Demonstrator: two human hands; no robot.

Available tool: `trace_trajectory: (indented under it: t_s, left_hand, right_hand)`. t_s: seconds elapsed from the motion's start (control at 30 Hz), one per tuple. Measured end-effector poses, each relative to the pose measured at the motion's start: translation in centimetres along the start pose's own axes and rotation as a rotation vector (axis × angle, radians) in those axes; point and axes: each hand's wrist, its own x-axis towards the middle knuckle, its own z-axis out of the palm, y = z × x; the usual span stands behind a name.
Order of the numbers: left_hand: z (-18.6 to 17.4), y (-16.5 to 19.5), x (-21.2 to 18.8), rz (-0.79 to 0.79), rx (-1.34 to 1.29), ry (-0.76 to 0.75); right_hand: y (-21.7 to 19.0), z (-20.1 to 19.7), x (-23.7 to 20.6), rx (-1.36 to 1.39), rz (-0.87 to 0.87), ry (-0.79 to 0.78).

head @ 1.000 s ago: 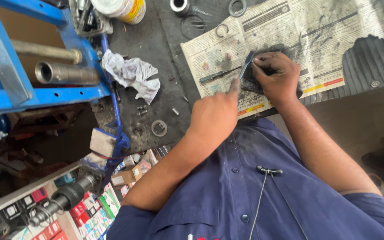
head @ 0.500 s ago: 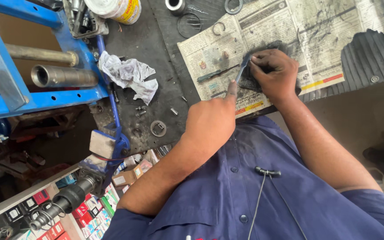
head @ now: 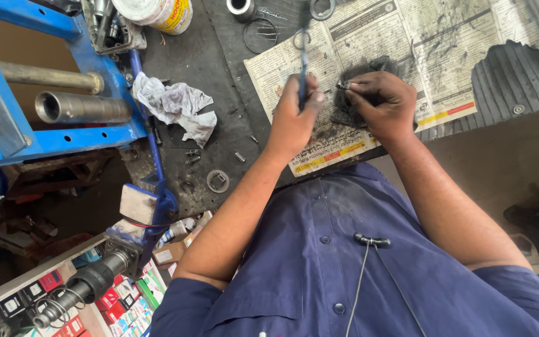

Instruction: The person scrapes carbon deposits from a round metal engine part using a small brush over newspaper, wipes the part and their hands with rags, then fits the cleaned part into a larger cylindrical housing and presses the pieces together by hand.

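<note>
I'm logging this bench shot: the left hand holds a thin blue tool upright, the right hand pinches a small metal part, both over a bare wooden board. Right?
Not quite. The head view shows the left hand gripping the thin blue tool and the right hand pinching the small metal part, but over a grimy newspaper, not bare wood.

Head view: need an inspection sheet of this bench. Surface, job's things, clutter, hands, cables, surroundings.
Surface: dark grimy bench, partly covered by a stained newspaper; ribbed rubber mat at one edge.
Job's things: thin blue-handled tool and a small metal part, over a dark greasy patch on the newspaper.
Clutter: crumpled rag, loose rings, round washer-like part, small bolts, a tin.
Hands: left hand grips the tool; right hand pinches the small metal part.
Cables: thin cord with clip on the blue shirt.
Surroundings: blue metal frame with steel tubes; small coloured boxes below.
</note>
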Motion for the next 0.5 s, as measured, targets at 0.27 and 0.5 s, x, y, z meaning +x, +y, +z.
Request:
trace_trajectory:
  t_s: [0.27,0.5]
  left_hand:
    - [1.4,-0.1,2.2,0.131,0.149,-0.003]
    - [0.8,-0.9,3.5,-0.061,0.056,-0.062]
  right_hand:
    - [-0.8,-0.2,0.3,-0.095,-0.023,-0.039]
    - [-1.5,0.3,0.3,-0.188,-0.064,-0.02]
